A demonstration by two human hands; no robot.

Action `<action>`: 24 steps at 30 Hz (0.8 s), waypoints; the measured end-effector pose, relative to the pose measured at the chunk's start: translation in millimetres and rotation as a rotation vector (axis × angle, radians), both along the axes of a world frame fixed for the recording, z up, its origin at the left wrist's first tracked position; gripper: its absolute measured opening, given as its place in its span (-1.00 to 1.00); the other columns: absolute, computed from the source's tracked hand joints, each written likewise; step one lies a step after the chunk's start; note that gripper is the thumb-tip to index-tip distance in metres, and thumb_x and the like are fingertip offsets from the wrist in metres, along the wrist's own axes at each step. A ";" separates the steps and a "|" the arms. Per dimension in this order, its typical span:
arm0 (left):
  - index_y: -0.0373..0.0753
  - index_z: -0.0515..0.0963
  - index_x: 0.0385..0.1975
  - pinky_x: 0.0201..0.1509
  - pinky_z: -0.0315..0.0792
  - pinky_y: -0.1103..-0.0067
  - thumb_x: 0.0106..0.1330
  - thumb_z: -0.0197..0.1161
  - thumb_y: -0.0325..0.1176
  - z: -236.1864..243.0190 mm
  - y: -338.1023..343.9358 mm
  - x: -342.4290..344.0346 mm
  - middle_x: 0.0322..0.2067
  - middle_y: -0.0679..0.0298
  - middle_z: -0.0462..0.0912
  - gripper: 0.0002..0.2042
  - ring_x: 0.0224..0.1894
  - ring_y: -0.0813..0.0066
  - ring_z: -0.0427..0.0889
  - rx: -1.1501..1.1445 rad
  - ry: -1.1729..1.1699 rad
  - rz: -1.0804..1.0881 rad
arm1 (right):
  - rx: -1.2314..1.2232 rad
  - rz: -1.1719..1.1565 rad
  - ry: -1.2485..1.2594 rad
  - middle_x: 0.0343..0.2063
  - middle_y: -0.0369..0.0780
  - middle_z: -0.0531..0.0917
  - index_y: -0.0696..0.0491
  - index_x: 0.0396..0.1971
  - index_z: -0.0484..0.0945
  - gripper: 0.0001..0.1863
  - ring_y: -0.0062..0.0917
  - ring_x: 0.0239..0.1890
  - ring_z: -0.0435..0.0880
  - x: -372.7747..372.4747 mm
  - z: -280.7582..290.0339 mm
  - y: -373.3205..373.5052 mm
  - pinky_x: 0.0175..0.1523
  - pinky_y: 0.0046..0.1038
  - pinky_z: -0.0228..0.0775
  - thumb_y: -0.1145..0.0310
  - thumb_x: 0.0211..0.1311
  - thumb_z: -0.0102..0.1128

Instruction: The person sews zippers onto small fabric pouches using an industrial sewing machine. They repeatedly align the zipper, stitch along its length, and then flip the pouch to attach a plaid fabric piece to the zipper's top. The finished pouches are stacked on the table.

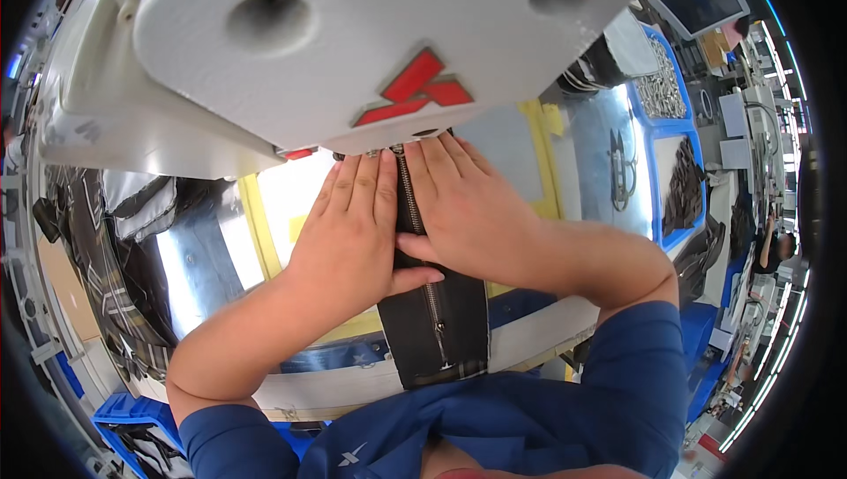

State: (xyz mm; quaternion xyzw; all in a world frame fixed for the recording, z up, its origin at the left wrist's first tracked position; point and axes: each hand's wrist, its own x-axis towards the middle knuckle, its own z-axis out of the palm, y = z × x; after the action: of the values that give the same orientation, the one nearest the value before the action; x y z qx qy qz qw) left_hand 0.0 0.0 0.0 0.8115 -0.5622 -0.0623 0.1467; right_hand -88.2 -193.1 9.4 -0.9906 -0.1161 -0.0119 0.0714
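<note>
From my end I see both hands laid flat, fingers straight and together, pressing rather than gripping: the left hand and the right hand rest on a black fabric piece, either side of its metal zipper. Both thumbs reach inward toward the zipper line. The fabric lies in front of me, its near end crossing the edge of the surface toward the worn blue shirt. Ahead, my room is tight: the fingertips come right up to the lower edge of the pale machine head, which hides what lies beyond. Rightward there is more width, past a yellow strip to the snips and the blue bin's rim. Leftward, dark plaid cloth bounds the space.
</note>
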 end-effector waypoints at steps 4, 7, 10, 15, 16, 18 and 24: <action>-0.74 0.20 0.42 0.63 0.19 0.02 0.03 0.49 0.45 1.2 -1.8 0.0 0.35 -0.46 0.39 0.31 0.48 -0.38 0.37 -0.011 -0.017 0.018 | -0.008 0.012 -0.021 0.30 0.38 0.46 0.54 0.31 0.36 -0.03 0.15 0.39 0.52 1.0 1.0 -1.7 0.50 -0.04 0.37 -0.11 0.30 0.35; -0.74 0.21 0.42 0.63 0.20 0.03 0.01 0.51 0.45 0.2 -3.7 -1.6 0.35 -0.46 0.40 0.31 0.48 -0.38 0.37 -0.022 -0.020 0.031 | 0.001 0.013 -0.027 0.30 0.38 0.47 0.53 0.31 0.36 -0.04 0.15 0.38 0.52 -0.2 0.6 -3.5 0.50 -0.04 0.37 -0.09 0.30 0.37; -0.73 0.21 0.42 0.62 0.21 0.03 0.01 0.51 0.44 1.4 -4.8 -1.5 0.35 -0.46 0.40 0.31 0.48 -0.38 0.37 -0.019 -0.027 0.037 | 0.015 0.000 -0.042 0.29 0.37 0.47 0.53 0.31 0.36 -0.04 0.14 0.39 0.52 0.0 -1.8 -3.4 0.50 -0.05 0.37 -0.07 0.27 0.39; -0.73 0.24 0.40 0.59 0.27 0.06 -0.02 0.53 0.43 1.4 -8.1 -1.3 0.34 -0.44 0.41 0.29 0.45 -0.37 0.40 -0.035 -0.065 0.050 | 0.029 0.000 -0.082 0.27 0.33 0.50 0.51 0.29 0.39 -0.06 0.10 0.36 0.54 3.5 -4.1 -5.5 0.47 -0.09 0.40 -0.06 0.23 0.41; -0.73 0.26 0.39 0.58 0.27 0.07 -0.03 0.54 0.43 2.6 -8.6 -0.5 0.34 -0.44 0.41 0.29 0.45 -0.36 0.41 -0.040 -0.068 0.048 | 0.022 0.001 -0.088 0.26 0.32 0.51 0.50 0.29 0.40 -0.06 0.09 0.35 0.55 3.5 -3.4 -5.8 0.46 -0.10 0.41 -0.06 0.22 0.41; -0.72 0.28 0.38 0.57 0.29 0.09 -0.06 0.55 0.44 4.5 -8.2 -0.3 0.33 -0.42 0.43 0.30 0.43 -0.35 0.43 -0.049 -0.072 0.048 | 0.016 0.007 -0.097 0.23 0.30 0.54 0.49 0.27 0.42 -0.06 0.06 0.32 0.58 3.6 -2.7 -5.8 0.43 -0.12 0.44 -0.07 0.21 0.41; -0.68 0.31 0.38 0.52 0.34 0.11 -0.13 0.59 0.42 6.3 -8.2 1.8 0.29 -0.35 0.46 0.30 0.37 -0.29 0.48 -0.046 -0.049 0.056 | 0.021 0.021 -0.145 0.18 0.24 0.59 0.46 0.20 0.51 -0.09 0.00 0.27 0.61 4.5 -1.4 -6.0 0.37 -0.17 0.47 -0.10 0.15 0.43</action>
State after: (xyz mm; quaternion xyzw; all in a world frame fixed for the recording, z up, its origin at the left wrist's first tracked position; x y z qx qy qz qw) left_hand 1.8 -8.2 6.3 0.8247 -0.5439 -0.0255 0.1531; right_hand -83.8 -199.1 7.9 -0.9850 -0.1313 -0.0841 0.0735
